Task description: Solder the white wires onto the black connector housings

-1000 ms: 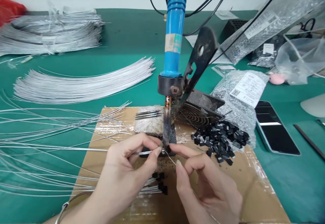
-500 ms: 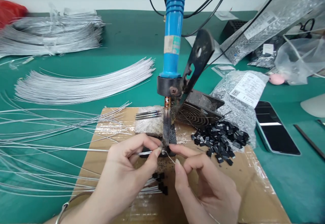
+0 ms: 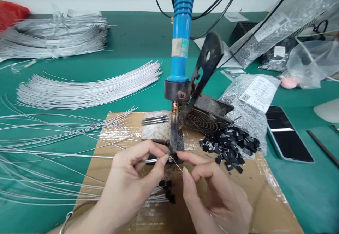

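Observation:
My left hand [image 3: 134, 179] pinches thin white wires [image 3: 103, 156] between thumb and forefinger, their ends at the tip of the soldering iron [image 3: 180, 29]. The iron hangs tip down, its blue handle in a black ring holder [image 3: 174, 90]. Between the thumb and curled fingers of my right hand [image 3: 218, 195] runs a thin solder wire [image 3: 178, 165], which reaches up to the same spot under the tip. My right forefinger points at the tip from the right. The exact joint is small and partly covered by fingertips. Below lie wires with black connectors [image 3: 169, 195] on their ends.
Cardboard [image 3: 265, 198] covers the green table. Loose black connector housings [image 3: 233, 145] lie right, beside a round-grilled fan [image 3: 203, 119], a plastic bag [image 3: 254, 103] and a phone [image 3: 290, 135]. Bundled white wires [image 3: 90, 85] lie left. Dark thin rods [image 3: 155, 120] rest on a pale block.
Almost nothing differs. Both hands stay at the iron's tip, and the solder wire is slightly more bent near the joint.

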Tool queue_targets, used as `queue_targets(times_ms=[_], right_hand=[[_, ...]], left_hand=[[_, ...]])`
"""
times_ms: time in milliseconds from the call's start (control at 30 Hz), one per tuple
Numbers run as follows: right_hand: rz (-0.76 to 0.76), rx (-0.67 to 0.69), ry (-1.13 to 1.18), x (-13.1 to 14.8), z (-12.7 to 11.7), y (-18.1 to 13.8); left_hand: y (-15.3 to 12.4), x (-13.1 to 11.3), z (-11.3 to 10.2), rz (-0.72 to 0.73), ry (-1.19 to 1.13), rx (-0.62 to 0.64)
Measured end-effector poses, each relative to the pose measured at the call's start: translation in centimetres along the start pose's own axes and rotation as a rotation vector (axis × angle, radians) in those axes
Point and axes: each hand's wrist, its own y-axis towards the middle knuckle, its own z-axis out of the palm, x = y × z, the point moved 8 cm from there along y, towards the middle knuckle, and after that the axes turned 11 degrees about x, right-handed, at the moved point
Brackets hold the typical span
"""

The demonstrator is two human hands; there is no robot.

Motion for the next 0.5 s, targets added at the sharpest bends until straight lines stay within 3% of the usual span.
queue_targets(times_ms=[500], right_hand=[[-0.004, -0.014, 0.068, -0.27, 0.17, 0.00]], left_hand=[[0.21, -0.05, 0.18, 0.006, 0.003, -0.001]])
